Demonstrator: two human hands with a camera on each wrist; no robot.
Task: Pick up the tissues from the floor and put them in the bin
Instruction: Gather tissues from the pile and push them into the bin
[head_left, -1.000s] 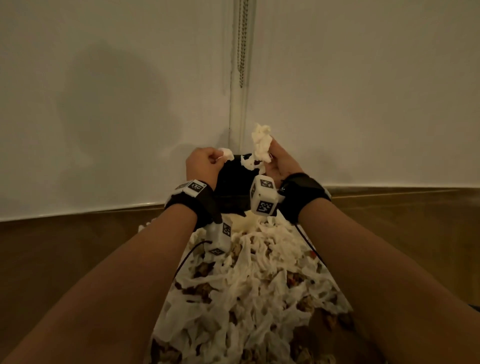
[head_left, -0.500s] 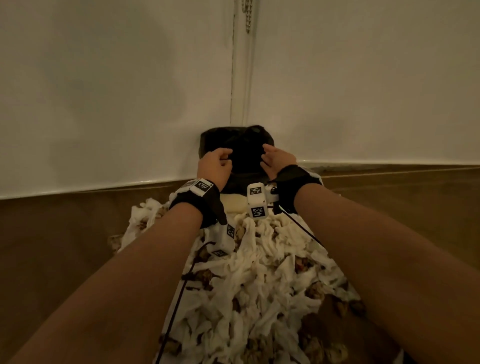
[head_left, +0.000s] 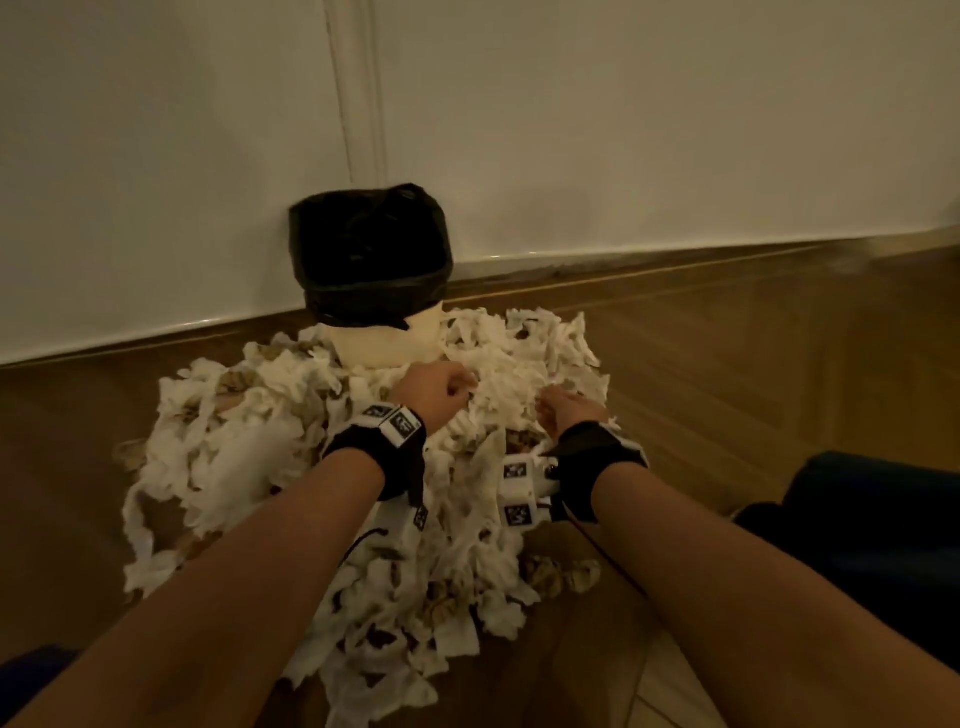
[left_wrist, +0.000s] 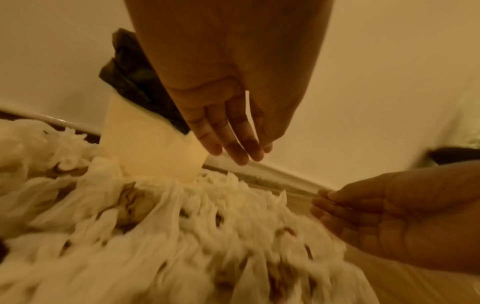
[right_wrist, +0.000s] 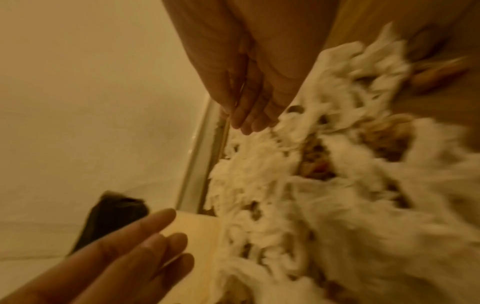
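Head view: both your hands are down at the far end of the tissues, the end nearest the bin. The bin stands on the floor against the wall, black liner folded over its rim, mouth open and unblocked. The tissues lie heaped on the floor from the bin's base back toward you, with brownish scraps mixed in.

Left hand: from above it looks curled, but the left wrist view shows the fingers straight and together, holding nothing, just above the heap. Right hand: fingers extended, tips touching the top of the heap, nothing pinched yet. So no grab is made at this point, I'd judge.

For the grab:
- Scoop, don't pinch. Slide both hands under the same clump from opposite sides and press the palms toward each other.
- Take the clump nearest the bin first; shortest carry, least dropped.
- The strips look long and tangled, so expect trailing ends. Lift slowly and let them follow, or bunch them in before lifting.
- Clear the liner rim fully before you let go; catching the liner could pull it off the rim.
- Most of the heap is left, so expect many more loads.
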